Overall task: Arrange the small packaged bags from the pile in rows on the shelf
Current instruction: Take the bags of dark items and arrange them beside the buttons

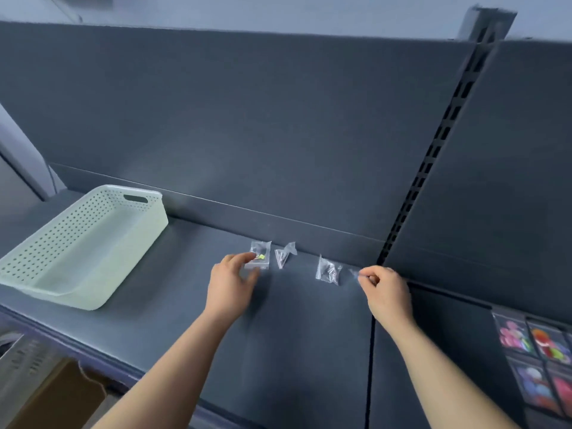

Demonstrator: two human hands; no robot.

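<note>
Shelf (297, 320): four clear bags in one row, right of the white basket (40, 274). Left hand (232, 281) grips the nearest bag (260, 257), which has a yellow-green piece inside. Right hand (385, 291) pinches the farthest bag (355, 272). Second bag (285, 254) and third bag (328, 270) lie free.

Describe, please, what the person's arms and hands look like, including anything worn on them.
The left hand and right hand are bare, without gloves. The left arm and right arm are uncovered down to the frame's edge: no sleeves show, and no watch or bracelet at either wrist.
</note>
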